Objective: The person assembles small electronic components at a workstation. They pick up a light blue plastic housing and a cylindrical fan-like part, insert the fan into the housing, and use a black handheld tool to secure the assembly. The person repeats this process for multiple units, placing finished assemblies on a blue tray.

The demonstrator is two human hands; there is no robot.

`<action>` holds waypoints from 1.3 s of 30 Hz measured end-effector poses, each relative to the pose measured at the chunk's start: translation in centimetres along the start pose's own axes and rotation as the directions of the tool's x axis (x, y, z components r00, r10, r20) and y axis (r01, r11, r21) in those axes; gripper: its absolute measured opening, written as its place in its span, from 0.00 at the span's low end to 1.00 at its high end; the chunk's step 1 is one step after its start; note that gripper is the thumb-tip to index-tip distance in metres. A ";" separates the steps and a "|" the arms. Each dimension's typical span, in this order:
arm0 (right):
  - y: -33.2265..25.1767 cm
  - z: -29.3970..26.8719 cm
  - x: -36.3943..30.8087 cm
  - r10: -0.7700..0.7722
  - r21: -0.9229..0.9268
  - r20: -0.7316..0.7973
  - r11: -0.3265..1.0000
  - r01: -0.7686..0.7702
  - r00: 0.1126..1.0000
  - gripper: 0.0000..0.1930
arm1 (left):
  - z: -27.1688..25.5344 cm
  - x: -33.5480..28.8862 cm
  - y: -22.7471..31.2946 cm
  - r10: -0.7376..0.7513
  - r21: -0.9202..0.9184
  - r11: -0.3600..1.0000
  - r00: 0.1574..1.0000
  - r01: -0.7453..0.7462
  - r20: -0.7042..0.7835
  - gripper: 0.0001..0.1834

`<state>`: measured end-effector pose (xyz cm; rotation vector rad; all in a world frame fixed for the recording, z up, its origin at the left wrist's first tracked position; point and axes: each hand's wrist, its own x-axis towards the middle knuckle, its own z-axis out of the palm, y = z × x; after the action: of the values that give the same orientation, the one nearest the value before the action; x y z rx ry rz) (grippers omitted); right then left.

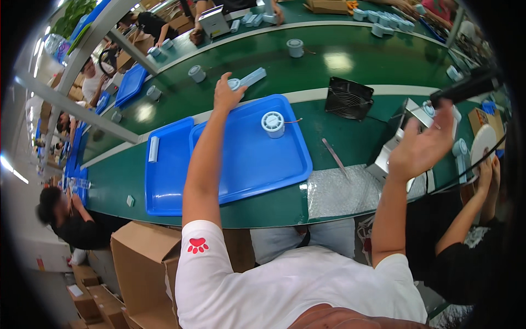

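— While my left hand (226,94) stretches over the blue trays to the pale blue handled part (247,80) on the green belt (350,60), what worries you?

— As I judge it, the grip there: fingers curled on the part's round end, thumb side hidden, so I can't tell how firmly it pinches. A belt that runs could drag the part away. My forearm also passes just beside the white spool (273,124), and could tip it.

— And the trays?

— Left blue tray (164,181) holds only a small pale bar (154,148); the larger blue tray (257,164) overlapping it holds that spool, upright, with a thin wire trailing.

— Right side?

— My right hand (419,151) hangs spread, holding nothing, near the metal fixture (397,137) on the worktop (274,211); a careless swing could knock it.
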<state>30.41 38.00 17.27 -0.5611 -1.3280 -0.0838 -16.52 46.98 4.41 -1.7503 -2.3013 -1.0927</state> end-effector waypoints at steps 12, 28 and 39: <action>-3.2 5.8 -11.3 0.314 -0.055 0.697 0.920 -0.389 0.645 0.20 | 6.3 7.9 8.0 0.305 0.251 0.921 0.952 -0.299 0.015 0.39; -3.5 0.7 -14.9 0.458 -0.361 0.690 0.889 -0.283 0.560 0.21 | 17.8 13.7 16.8 0.223 0.171 0.950 0.953 -0.260 0.206 0.35; -2.7 -3.0 -15.2 0.499 -0.406 0.699 0.867 -0.289 0.512 0.21 | 6.5 8.4 15.6 0.306 -0.151 0.943 0.952 -0.298 0.030 0.39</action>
<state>28.19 30.45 3.63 -1.2041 -2.0345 0.4598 -3.81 59.24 10.99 -2.1206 -1.9306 -1.1896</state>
